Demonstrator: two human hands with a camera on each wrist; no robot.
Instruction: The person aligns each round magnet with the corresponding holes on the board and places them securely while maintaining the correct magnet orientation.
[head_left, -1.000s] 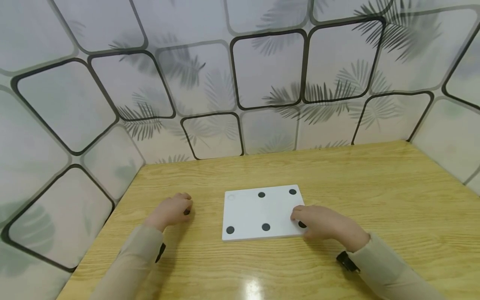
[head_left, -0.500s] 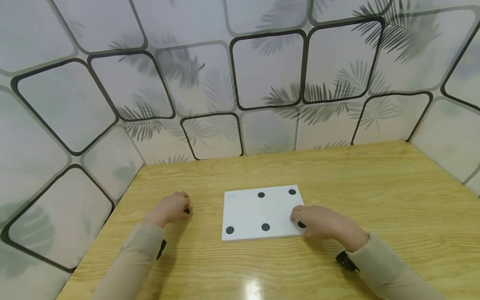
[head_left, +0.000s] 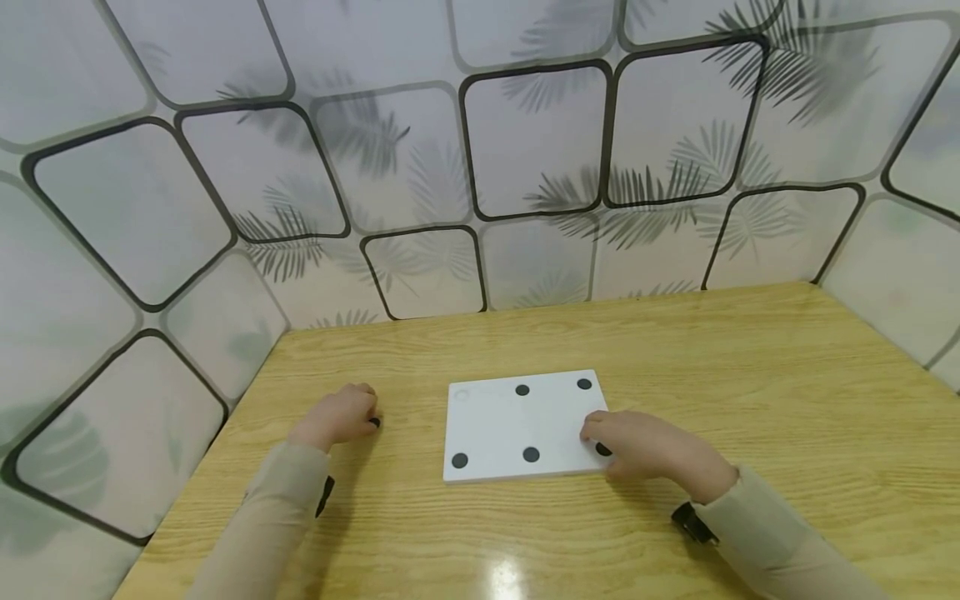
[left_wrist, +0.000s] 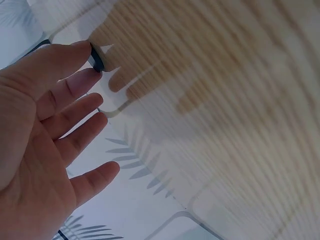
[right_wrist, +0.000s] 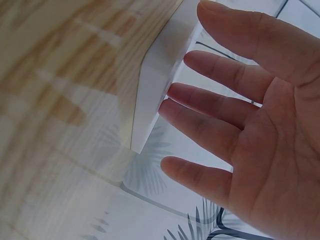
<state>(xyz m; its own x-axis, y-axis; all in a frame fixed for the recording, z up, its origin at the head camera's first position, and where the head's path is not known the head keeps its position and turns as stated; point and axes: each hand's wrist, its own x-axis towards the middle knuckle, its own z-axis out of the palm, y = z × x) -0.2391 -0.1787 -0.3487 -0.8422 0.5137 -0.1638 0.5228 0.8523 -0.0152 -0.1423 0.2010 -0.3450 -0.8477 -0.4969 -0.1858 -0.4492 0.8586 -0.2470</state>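
The left hand [head_left: 339, 417] pinches a small black disc [head_left: 373, 423] on the worktop [head_left: 750, 375], while the right hand [head_left: 645, 446] rests, fingers spread, on the white board [head_left: 510, 425].

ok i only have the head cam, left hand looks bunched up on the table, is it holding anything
observer: yes. The left wrist view shows the left hand pinching a small black disc between thumb and index fingertip.
operator: other fingers curled round it too
observer: no, the other fingers lie nearly straight below it, off the disc.
operator: and is the right hand gripping the board
observer: no. In the right wrist view the right hand is spread, with straight fingers reaching to the side edge of the white board. I cannot tell whether they touch it.
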